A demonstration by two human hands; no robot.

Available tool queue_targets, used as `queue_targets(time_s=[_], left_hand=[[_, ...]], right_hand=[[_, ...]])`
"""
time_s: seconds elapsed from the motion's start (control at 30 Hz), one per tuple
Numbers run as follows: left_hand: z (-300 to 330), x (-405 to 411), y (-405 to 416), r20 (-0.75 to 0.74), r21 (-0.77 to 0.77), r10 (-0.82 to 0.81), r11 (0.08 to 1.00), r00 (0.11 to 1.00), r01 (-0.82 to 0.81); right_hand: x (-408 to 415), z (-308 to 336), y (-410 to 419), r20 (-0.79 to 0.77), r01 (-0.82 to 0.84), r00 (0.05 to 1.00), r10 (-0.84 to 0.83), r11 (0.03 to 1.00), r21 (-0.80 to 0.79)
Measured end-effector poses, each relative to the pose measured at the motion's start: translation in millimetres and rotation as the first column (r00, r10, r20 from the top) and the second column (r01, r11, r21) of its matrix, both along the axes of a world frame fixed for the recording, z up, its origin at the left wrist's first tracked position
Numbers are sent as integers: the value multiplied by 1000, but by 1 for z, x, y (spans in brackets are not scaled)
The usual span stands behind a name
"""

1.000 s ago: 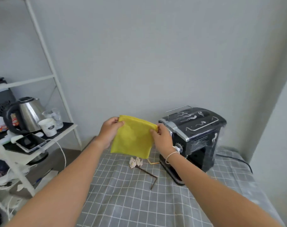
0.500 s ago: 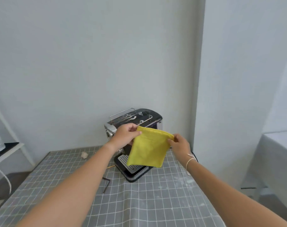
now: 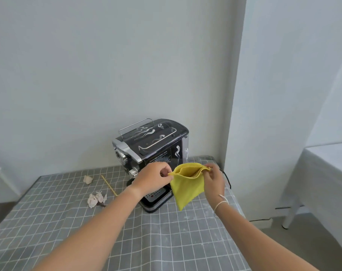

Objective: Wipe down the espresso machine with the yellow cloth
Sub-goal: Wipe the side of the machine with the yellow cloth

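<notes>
the folded yellow cloth point(image 3: 187, 184) hangs in the air in front of the black and chrome espresso machine point(image 3: 150, 151), held up by both hands. the left hand point(image 3: 152, 178) pinches the cloth's upper left corner, its grip closed on the fabric; the right hand point(image 3: 215, 179) pinches the upper right corner, fingers curled around the layered edge. the top edge bows open between them, and the lower corner dangles over the machine's perforated drip tray point(image 3: 156, 195). the machine stands on a surface covered with a grey white-checked tablecloth point(image 3: 146, 241), close to the white wall point(image 3: 88, 65). left of it lie two crumpled pale paper scraps point(image 3: 96, 198) and a thin yellow stick point(image 3: 108, 184).
</notes>
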State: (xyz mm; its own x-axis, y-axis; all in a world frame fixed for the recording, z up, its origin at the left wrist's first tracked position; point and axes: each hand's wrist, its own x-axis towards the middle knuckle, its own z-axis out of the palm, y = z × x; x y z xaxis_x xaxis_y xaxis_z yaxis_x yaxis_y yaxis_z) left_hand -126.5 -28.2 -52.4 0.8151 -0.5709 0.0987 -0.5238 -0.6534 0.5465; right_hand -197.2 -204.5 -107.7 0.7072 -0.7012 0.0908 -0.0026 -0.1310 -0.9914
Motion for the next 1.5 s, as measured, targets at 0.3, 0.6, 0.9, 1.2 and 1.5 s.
queue_targets(time_s=[0.3, 0.6, 0.9, 1.2, 1.5], left_hand=[[-1, 40, 31, 640, -13, 63, 997, 765, -72], [3, 95, -25, 544, 404, -140, 908, 827, -112], [33, 112, -29, 519, 504, -294, 864, 803, -9], [29, 110, -30, 500, 494, -301, 869, 812, 17], [30, 108, -32, 495, 508, -294, 862, 818, 3]], right_hand=[[55, -10, 25, 130, -12, 991, 24, 996, -93], [142, -34, 2, 192, -119, 972, 133, 990, -83], [140, -51, 26, 221, -182, 941, 256, 934, -307], [177, -42, 26, 272, -153, 945, 183, 980, -129], [153, -61, 50, 258, -214, 941, 219, 976, -47]])
